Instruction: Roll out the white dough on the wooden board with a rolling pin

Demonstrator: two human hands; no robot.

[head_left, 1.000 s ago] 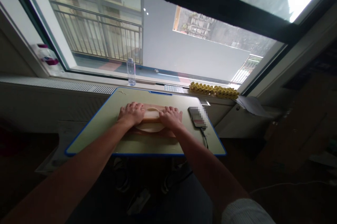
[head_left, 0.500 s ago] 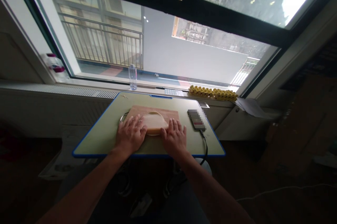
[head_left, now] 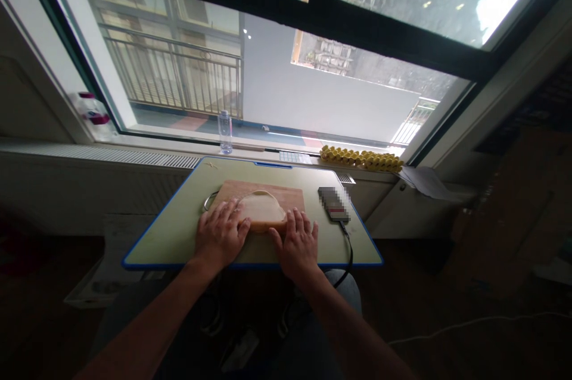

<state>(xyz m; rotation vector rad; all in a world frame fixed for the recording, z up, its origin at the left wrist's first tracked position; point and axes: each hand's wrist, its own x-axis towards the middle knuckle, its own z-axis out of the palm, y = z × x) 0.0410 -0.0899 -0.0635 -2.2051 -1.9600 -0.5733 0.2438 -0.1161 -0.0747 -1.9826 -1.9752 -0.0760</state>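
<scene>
A flat round sheet of pale dough (head_left: 260, 208) lies on a wooden cutting board (head_left: 292, 196) with a metal handle at its left. Across the dough's near part runs a wooden rolling pin (head_left: 267, 226), its ends covered by my hands. My left hand (head_left: 221, 234) rests palm down over the pin's left end, fingers stretched forward. On the right end lies my right hand (head_left: 297, 243), its fingers also extended and the thumb pointing inward along the pin. Both hands are flat rather than wrapped round it.
The board sits on a small green table (head_left: 167, 240) with a blue edge. A phone (head_left: 333, 204) with a black cable lies at its right. Along the windowsill stand a clear bottle (head_left: 225, 133), yellow egg trays (head_left: 361, 158) and another bottle (head_left: 95, 117) at far left.
Both hands and the rolling pin have shifted slightly toward me. More of the dough's surface shows beyond the pin.
</scene>
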